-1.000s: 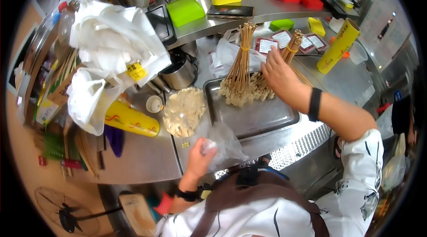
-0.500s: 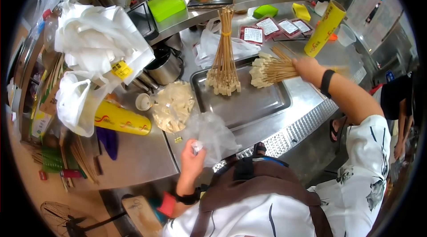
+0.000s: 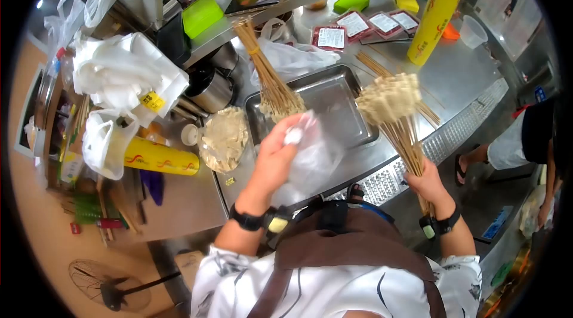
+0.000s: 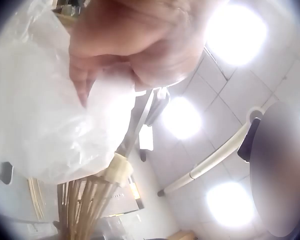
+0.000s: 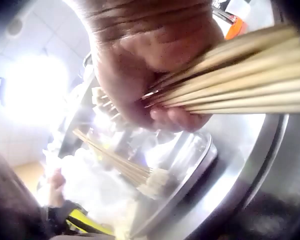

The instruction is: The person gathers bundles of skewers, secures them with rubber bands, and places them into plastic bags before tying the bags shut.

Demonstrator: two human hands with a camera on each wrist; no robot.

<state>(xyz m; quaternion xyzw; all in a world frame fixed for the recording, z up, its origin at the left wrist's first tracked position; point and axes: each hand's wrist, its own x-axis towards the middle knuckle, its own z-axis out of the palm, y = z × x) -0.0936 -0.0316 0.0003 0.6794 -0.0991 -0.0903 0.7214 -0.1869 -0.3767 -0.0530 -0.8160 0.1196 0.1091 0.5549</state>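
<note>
My right hand (image 3: pixel 428 182) grips a thick bundle of skewers (image 3: pixel 401 139) by their sticks, with the pale food pieces on them pointing up and away from me. In the right wrist view, the fingers curl round the bare sticks (image 5: pixel 250 75). A thin, clear plastic bag (image 3: pixel 319 160) hangs from my left hand (image 3: pixel 271 160), which pinches its bunched top; the bag fills much of the left wrist view (image 4: pixel 40 115). Behind that hand, a second skewer bundle (image 3: pixel 264 70), tied with a yellow band, leans with its food end in the metal tray (image 3: pixel 337 94).
Left of the tray lies a bag of pale pieces (image 3: pixel 224 139). Labelled red packs (image 3: pixel 331 37) and loose sticks (image 3: pixel 376 64) lie at the back. One yellow roll (image 3: pixel 434 22) stands at right, another (image 3: pixel 161 156) lies at left. A person (image 3: pixel 519 139) stands at right.
My right hand has lifted its skewer bundle from the tray, turned it food end up and drawn it towards me. My left hand has raised the plastic bag. The other bundle now leans left.
</note>
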